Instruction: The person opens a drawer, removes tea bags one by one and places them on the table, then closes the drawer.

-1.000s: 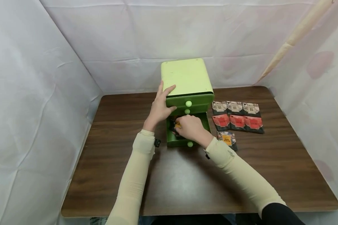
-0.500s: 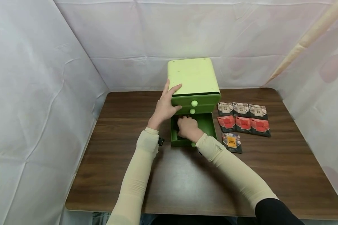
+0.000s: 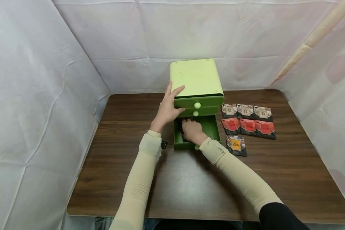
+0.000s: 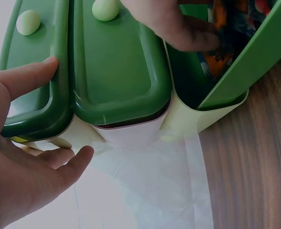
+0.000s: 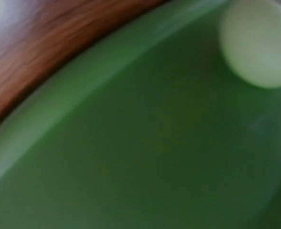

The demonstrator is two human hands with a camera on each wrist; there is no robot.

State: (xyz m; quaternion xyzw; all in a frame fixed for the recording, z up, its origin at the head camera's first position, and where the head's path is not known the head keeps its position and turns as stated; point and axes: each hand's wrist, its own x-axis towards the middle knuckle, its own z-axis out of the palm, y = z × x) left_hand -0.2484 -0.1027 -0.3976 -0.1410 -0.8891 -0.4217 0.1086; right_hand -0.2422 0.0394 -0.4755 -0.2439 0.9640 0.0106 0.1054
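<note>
A small cabinet (image 3: 195,76) with a pale green top and dark green drawers stands at the table's back. Its bottom drawer (image 3: 212,127) is pulled out; the two above are closed. My left hand (image 3: 167,110) rests spread against the cabinet's left side, thumb on the top drawer's front. Inside the bottom drawer, my right hand (image 3: 192,130) has curled fingers on a dark packet (image 4: 219,64) with orange and coloured printing, partly hidden by the hand. The right wrist view shows only a blurred drawer front and its round knob (image 5: 259,43).
Right of the cabinet lie packets in rows: several white-labelled packets (image 3: 245,111), red-labelled packets (image 3: 248,125) and one yellow-labelled packet (image 3: 236,145). The brown wooden table (image 3: 118,143) is bounded by white cloth (image 3: 126,41) at the back and sides.
The right hand has gone deeper into the bottom drawer and slightly left, and the packet's yellow label is now out of sight in the head view. The left hand stays on the cabinet.
</note>
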